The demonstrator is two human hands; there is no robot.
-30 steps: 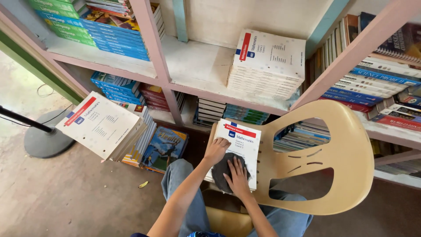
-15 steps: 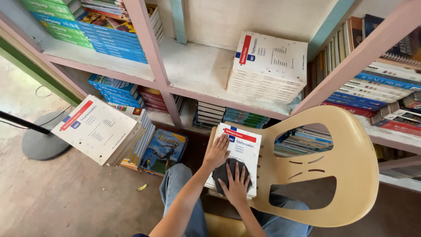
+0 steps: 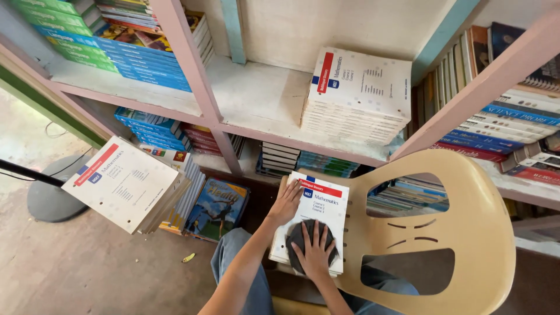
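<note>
A small stack of white books [image 3: 319, 205] with red and blue cover stripes lies on the seat of a beige plastic chair [image 3: 466, 233]. My left hand [image 3: 287, 201] rests on the stack's left edge, fingers spread. My right hand [image 3: 315, 249] presses flat on a dark grey cloth [image 3: 298, 234] on the top cover's near end. Both forearms reach up from the bottom of the view, over my knees in blue jeans.
A taller stack of the same white books [image 3: 357, 96] sits on the pink shelf [image 3: 256, 99] above. Another such pile [image 3: 125, 184] leans at the left over floor books. Blue and green books fill the shelves. A fan base [image 3: 49, 198] stands on the floor.
The view has drifted slightly. My right hand with the cloth has shifted a little on the cover; my left hand stays on the stack's edge.
</note>
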